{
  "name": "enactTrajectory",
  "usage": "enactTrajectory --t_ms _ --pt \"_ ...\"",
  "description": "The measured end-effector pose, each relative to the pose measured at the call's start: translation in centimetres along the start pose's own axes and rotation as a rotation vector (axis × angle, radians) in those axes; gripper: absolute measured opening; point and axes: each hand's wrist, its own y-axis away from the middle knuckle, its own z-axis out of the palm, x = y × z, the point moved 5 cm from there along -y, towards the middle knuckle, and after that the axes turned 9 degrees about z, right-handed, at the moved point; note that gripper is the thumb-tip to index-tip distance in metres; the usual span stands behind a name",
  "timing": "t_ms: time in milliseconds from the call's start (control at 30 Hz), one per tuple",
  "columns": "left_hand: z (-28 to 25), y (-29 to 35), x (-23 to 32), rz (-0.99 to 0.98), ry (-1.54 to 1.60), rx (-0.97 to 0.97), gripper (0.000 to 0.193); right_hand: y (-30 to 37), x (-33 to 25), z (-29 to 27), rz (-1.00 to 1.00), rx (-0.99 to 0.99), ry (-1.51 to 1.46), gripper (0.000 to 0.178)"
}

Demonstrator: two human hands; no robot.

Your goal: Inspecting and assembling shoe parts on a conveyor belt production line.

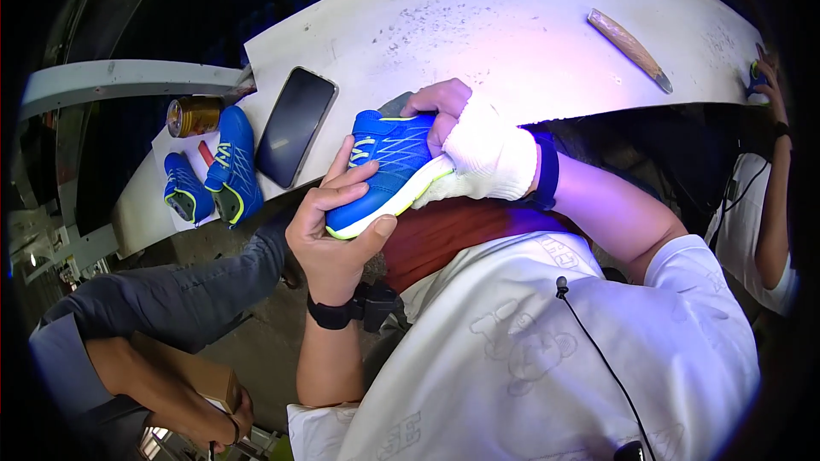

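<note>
A blue sneaker (389, 152) with a white and lime-green sole is held up over the near edge of the white table. Around its toe are the fingers of my left hand (337, 213), the thumb against the sole. My right hand (465, 138), partly in a white knitted glove with bare fingers showing, grips the shoe near its heel and opening. Some right fingertips are hidden behind the shoe. To the left stand two more blue shoes, a larger sneaker (232, 162) and a smaller sneaker (185, 188). Between them and my hands lies a black phone (295, 126).
A gold can (193, 117) lies at the table's left end. Far right on the white table (495, 43) is a wooden-handled tool (630, 49). At the right, another person's hand (767, 81) holds a blue shoe. Lower left, a person holds a cardboard box (192, 369).
</note>
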Motion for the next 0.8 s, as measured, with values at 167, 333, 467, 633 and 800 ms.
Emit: enactTrajectory --t_ms 167,333,467,633,800 --pt "0.1 -0.6 0.9 -0.38 -0.144 -0.013 0.086 1.0 -0.5 1.9 -0.03 0.019 0.008 0.055" --pt "1.0 0.6 -0.6 -0.552 -0.184 0.044 0.085 1.6 -1.2 2.6 0.001 0.05 0.043 0.054" --pt "0.8 0.6 0.3 -0.493 -0.344 -0.014 0.089 2.4 -1.1 2.3 -0.001 0.094 0.032 0.051" --pt "2.5 -2.9 4.3 -0.271 -0.295 -0.248 0.066 4.6 1.2 -0.3 0.329 0.279 -0.27 0.056" --pt "10.0 -3.8 2.8 0.126 -0.329 -0.309 0.072 3.1 -1.1 -7.8 0.197 0.196 -0.489 0.076"
